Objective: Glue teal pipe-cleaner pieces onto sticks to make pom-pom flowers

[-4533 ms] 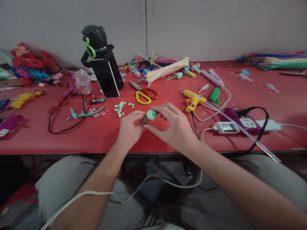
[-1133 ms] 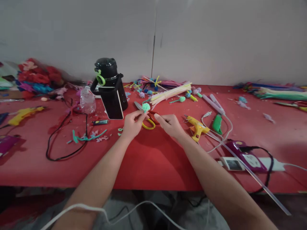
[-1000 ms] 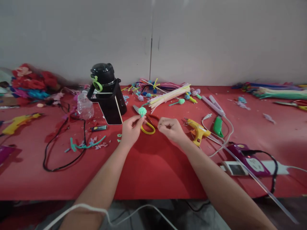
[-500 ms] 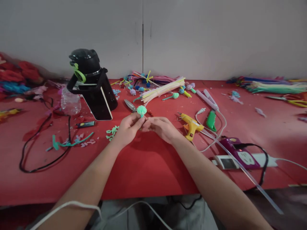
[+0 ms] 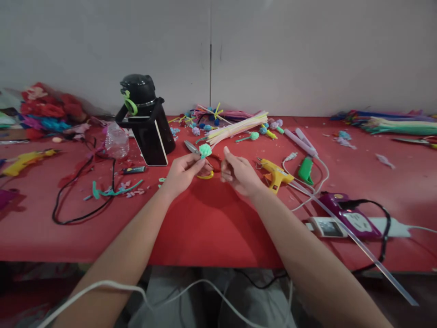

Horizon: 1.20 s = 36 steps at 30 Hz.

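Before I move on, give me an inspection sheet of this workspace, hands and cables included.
Surface: red tabletop, scraps lying on it.
Work piece: green ball, held in the air.
Clutter: glue gun, black flask, partly hidden scissors.
Hands: left fingers pinch the green ball; right fingers curled apart from it, contents unclear.
Cables: black cable looped at left; white cable across the foreground.
Surroundings: grey wall behind the tabletop.
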Each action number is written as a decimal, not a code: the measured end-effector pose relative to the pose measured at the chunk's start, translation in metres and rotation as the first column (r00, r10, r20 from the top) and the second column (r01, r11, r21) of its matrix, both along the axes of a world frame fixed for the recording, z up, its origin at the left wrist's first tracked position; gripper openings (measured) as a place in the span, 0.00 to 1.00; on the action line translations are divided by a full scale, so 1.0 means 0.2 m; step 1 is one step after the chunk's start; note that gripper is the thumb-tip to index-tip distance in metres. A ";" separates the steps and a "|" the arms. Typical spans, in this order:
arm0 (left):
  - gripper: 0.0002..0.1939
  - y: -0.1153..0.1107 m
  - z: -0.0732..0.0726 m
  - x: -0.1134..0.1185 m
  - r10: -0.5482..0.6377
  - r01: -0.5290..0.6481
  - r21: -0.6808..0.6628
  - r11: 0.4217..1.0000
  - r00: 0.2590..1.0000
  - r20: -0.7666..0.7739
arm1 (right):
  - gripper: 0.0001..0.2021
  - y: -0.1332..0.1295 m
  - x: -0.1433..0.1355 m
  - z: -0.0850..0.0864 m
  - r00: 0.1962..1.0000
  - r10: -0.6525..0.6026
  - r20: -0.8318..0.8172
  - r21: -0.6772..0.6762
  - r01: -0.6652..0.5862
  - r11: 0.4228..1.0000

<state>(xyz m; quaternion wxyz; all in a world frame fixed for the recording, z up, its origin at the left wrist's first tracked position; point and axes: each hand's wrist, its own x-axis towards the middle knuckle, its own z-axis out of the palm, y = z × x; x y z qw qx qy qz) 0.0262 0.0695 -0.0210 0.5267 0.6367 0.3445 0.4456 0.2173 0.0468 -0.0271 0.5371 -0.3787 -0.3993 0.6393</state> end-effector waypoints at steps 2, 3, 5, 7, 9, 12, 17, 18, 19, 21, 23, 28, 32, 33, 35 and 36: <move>0.20 -0.01 -0.01 0.01 -0.018 0.023 -0.057 0.998 0.995 0.097 | 0.27 -0.03 0.02 0.02 0.953 0.299 -0.042 0.043 -0.297 0.954; 0.20 -0.03 -0.01 0.02 -0.045 0.064 -0.116 0.991 0.986 0.159 | 0.26 -0.04 0.03 0.02 0.900 0.435 -0.034 0.069 -0.432 0.899; 0.21 -0.05 0.00 0.04 -0.132 0.194 -0.237 0.952 0.958 0.254 | 0.26 -0.06 0.04 0.01 0.787 0.617 0.011 0.100 -0.614 0.783; 0.20 -0.08 0.01 0.04 -0.204 0.289 -0.303 0.908 0.937 0.284 | 0.26 -0.06 0.04 -0.01 0.735 0.678 0.034 0.103 -0.677 0.729; 0.19 -0.09 0.02 0.04 -0.203 0.294 -0.318 0.901 0.936 0.289 | 0.25 -0.05 0.04 -0.03 0.777 0.629 0.032 0.100 -0.628 0.772; 0.19 -0.08 0.02 0.01 -0.153 0.254 -0.309 0.916 0.936 0.316 | 0.23 -0.02 0.06 -0.04 0.914 0.405 0.016 0.078 -0.405 0.911; 0.20 -0.08 0.00 -0.04 -0.122 0.214 -0.315 0.925 0.950 0.286 | 0.21 0.02 0.06 -0.05 1.000 -0.026 0.013 0.135 0.024 0.991; 0.20 -0.08 0.00 -0.05 -0.110 0.190 -0.300 0.935 0.958 0.264 | 0.23 0.03 0.06 -0.05 0.996 -0.091 0.014 0.151 0.088 0.985; 0.20 -0.09 -0.01 -0.05 -0.094 0.162 -0.280 0.946 0.966 0.240 | 0.26 0.03 0.05 -0.05 0.990 -0.142 0.015 0.167 0.137 0.976; 0.20 -0.09 -0.02 -0.05 -0.058 0.102 -0.226 0.969 0.980 0.193 | 0.27 0.03 0.04 -0.04 0.985 -0.162 0.058 0.215 0.146 0.966; 0.19 -0.08 -0.03 -0.05 -0.021 0.047 -0.172 0.984 0.989 0.146 | 0.25 0.01 0.04 0.00 0.971 -0.160 0.178 0.278 0.107 0.955; 0.21 -0.07 -0.04 -0.05 0.030 -0.029 0.002 1.000 0.995 -0.095 | 0.30 -0.16 0.16 0.13 0.539 -0.153 0.828 0.219 -0.060 0.974; 0.20 -0.08 -0.02 -0.05 0.067 -0.038 0.125 0.991 0.969 -0.239 | 0.27 -0.30 0.34 0.17 -0.096 -0.070 0.993 0.083 0.137 0.987; 0.20 -0.09 -0.02 -0.04 0.083 -0.042 0.154 0.987 0.960 -0.267 | 0.26 -0.31 0.38 0.16 -0.140 -0.039 0.989 0.066 0.194 0.979; 0.19 -0.11 -0.01 -0.04 0.126 -0.055 0.220 0.974 0.939 -0.321 | 0.28 -0.32 0.45 0.14 -0.152 0.012 0.988 0.028 0.254 0.967; 0.19 -0.12 -0.01 -0.04 0.149 -0.062 0.253 0.966 0.928 -0.343 | 0.29 -0.31 0.47 0.12 -0.150 0.030 0.988 0.011 0.265 0.964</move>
